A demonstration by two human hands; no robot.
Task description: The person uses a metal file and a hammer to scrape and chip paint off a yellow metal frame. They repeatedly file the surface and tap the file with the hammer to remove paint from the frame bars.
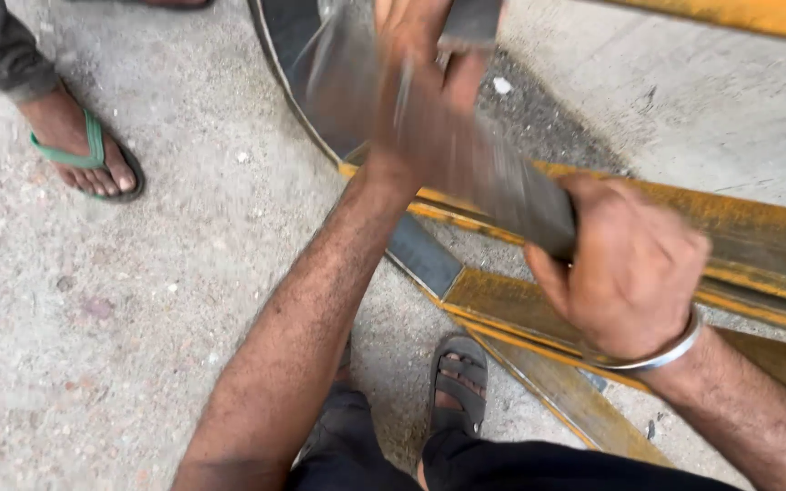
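Note:
My right hand (629, 268), with a metal bangle at the wrist, grips the near end of a grey flat metal bar (511, 186) that runs up and to the left. My left hand (425, 45) holds the same bar farther up, near the top edge. The upper part of the bar is blurred by motion. Under the bar lie yellow-painted steel sections (757, 232) on the concrete ground. A curved dark metal strip (288, 55) bends away at the top.
Another person's foot in a green flip-flop (84, 155) stands at the upper left. My own foot in a dark sandal (458, 382) is below, beside a yellow flat strip (584, 405). Rough concrete ground (138, 300) spreads to the left.

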